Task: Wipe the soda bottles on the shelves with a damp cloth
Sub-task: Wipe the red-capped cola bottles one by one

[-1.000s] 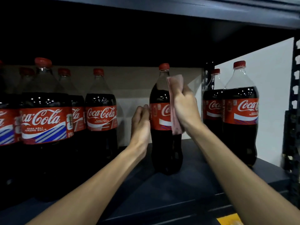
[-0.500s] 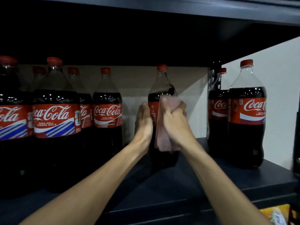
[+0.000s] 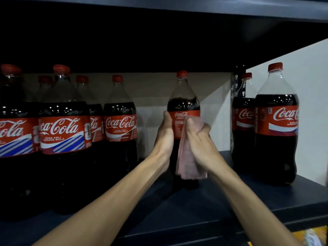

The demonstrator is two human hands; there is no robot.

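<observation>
From the head camera, a tall clear plastic cola bottle with a red screw cap and red wrap-around label (image 3: 183, 103) stands upright by itself in the middle of the dark blue metal shelf (image 3: 204, 206), its curved shoulder see-through above the dark liquid. The left hand (image 3: 164, 139) lies flat against the bottle's left side, fingers extended and pressed to the label, steadying it. The right hand (image 3: 199, 139) is clenched around a soft, folded pink cloth (image 3: 190, 162) held against the bottle's front, its loose end hanging below the label. A glossy row of matching bottles (image 3: 62, 121) crowds the left, and two more bottles (image 3: 276, 121) stand well apart on the right. Compared with half a second ago, the cloth sits slightly lower and further right on the bottle, uncovering more label.
</observation>
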